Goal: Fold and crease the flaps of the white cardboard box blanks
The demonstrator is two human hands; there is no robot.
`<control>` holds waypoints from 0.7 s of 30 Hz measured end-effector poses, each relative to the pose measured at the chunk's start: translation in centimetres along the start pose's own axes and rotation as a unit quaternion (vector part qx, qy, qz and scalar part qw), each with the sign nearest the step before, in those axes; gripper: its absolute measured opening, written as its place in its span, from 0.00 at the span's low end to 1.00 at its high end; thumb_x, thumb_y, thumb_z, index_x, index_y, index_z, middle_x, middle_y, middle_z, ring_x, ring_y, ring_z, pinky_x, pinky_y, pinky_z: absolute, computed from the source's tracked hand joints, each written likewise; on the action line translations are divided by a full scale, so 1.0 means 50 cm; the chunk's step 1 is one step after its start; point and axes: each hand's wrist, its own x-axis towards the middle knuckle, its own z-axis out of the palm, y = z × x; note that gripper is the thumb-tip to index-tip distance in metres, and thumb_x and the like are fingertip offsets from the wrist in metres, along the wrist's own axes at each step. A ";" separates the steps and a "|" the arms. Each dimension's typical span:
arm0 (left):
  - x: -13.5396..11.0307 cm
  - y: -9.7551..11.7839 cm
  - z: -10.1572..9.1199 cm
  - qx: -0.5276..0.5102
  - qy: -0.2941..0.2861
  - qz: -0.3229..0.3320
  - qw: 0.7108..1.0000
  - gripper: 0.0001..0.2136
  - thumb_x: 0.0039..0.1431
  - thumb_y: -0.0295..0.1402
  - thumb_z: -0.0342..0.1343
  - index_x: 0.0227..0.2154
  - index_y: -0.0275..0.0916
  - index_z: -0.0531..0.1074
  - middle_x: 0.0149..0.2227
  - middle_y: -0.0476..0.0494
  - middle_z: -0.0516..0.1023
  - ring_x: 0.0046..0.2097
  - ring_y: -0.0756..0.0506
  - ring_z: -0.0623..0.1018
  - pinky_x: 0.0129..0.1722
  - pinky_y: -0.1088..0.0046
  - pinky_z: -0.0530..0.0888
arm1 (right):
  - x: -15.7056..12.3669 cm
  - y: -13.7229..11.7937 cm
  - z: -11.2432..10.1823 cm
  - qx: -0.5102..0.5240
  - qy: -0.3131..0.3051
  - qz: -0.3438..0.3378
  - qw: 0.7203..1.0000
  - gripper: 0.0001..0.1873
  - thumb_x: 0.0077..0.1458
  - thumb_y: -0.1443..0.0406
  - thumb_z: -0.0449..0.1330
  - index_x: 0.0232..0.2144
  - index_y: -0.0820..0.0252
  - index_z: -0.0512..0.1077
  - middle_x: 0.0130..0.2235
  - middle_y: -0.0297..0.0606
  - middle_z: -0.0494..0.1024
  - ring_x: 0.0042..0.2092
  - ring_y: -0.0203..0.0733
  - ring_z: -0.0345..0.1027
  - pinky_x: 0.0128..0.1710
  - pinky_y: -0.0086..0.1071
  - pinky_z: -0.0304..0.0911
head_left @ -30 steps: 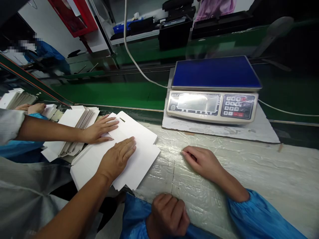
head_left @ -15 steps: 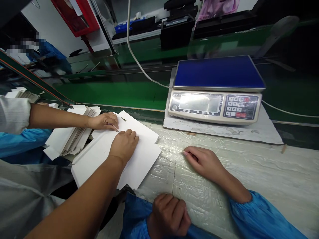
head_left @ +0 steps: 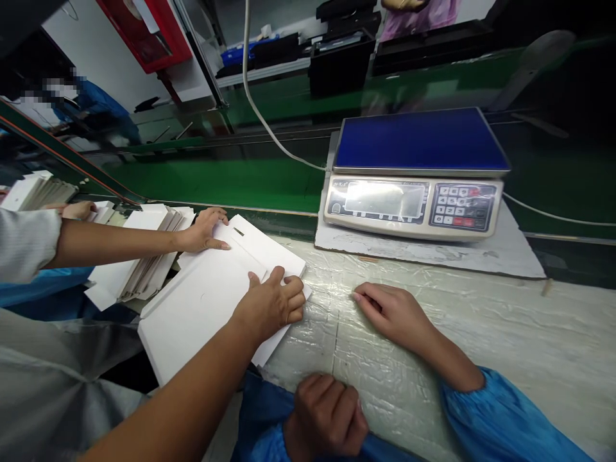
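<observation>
Near the front edge of the plastic-covered table, my left hand is curled into a fist, with no object showing in it. My right hand lies on the table farther up and to the right, fingers loosely closed and a small dark gap beside the thumb. Nothing shows in that hand either. Both my forearms are in blue sleeves. Left of my hands, a co-worker's two hands press on a flat white cardboard box blank, which lies over another white blank.
A scale with a blue pan stands behind my right hand on a grey board. Stacked white cardboard blanks lie at the left. The co-worker's arm crosses the lower left. A white cable hangs behind.
The co-worker's nearer hand has slid rightward across the white blank and spread its fingers; the farther hand has opened out. The upper blank now covers more of the one beneath. My hands stay still.
</observation>
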 end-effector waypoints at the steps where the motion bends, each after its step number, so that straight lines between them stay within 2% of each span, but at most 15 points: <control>1: -0.002 -0.001 0.000 -0.003 -0.009 0.005 1.000 0.23 0.50 0.29 0.75 0.24 0.44 0.60 0.31 0.46 0.72 0.44 0.38 0.76 0.40 0.54 0.76 | 0.000 0.001 0.000 -0.002 0.001 -0.001 1.000 0.16 0.76 0.58 0.51 0.38 0.56 0.74 0.32 0.30 0.78 0.33 0.36 0.71 0.34 0.33 0.59; 5: -0.003 -0.003 -0.001 0.001 -0.080 0.025 0.997 0.21 0.50 0.28 0.74 0.24 0.44 0.62 0.30 0.46 0.72 0.45 0.37 0.77 0.40 0.54 0.76 | -0.002 0.003 0.003 -0.010 0.006 -0.007 1.000 0.16 0.76 0.59 0.52 0.38 0.56 0.75 0.31 0.31 0.78 0.33 0.37 0.71 0.34 0.33 0.59; 8: -0.002 -0.004 -0.017 0.003 -0.093 0.045 0.995 0.18 0.53 0.27 0.71 0.24 0.44 0.64 0.29 0.45 0.72 0.45 0.37 0.78 0.41 0.54 0.77 | -0.002 0.003 0.004 -0.015 0.011 -0.011 1.000 0.16 0.76 0.59 0.52 0.38 0.56 0.75 0.32 0.31 0.79 0.33 0.37 0.72 0.34 0.34 0.60; 11: 0.001 -0.022 -0.050 0.015 -0.064 0.044 0.997 0.10 0.59 0.28 0.65 0.28 0.46 0.70 0.34 0.43 0.75 0.49 0.36 0.77 0.47 0.50 0.77 | -0.001 0.001 0.002 -0.013 0.012 -0.014 1.000 0.16 0.76 0.59 0.52 0.38 0.56 0.74 0.31 0.31 0.79 0.33 0.37 0.72 0.34 0.33 0.60; 14: 0.009 -0.056 -0.076 0.052 -0.014 -0.003 0.999 0.06 0.64 0.28 0.58 0.32 0.46 0.73 0.38 0.41 0.77 0.49 0.36 0.76 0.50 0.49 0.75 | 0.001 -0.001 0.000 -0.010 0.013 -0.012 1.000 0.15 0.75 0.59 0.52 0.37 0.55 0.74 0.31 0.31 0.79 0.32 0.37 0.72 0.34 0.33 0.60; 17: 0.019 -0.081 -0.074 0.095 0.031 -0.052 0.994 0.10 0.66 0.26 0.51 0.32 0.45 0.74 0.36 0.40 0.76 0.46 0.37 0.74 0.47 0.53 0.74 | 0.001 -0.001 0.000 -0.007 0.010 -0.008 1.000 0.15 0.75 0.59 0.52 0.38 0.55 0.74 0.31 0.31 0.79 0.32 0.38 0.72 0.34 0.33 0.60; 21: 0.022 -0.081 -0.051 0.113 0.094 -0.081 0.986 0.12 0.67 0.24 0.49 0.34 0.46 0.74 0.34 0.41 0.75 0.42 0.40 0.73 0.42 0.59 0.73 | 0.000 0.000 0.001 -0.012 0.004 -0.005 1.000 0.16 0.75 0.58 0.52 0.38 0.55 0.75 0.31 0.31 0.79 0.33 0.38 0.72 0.34 0.33 0.60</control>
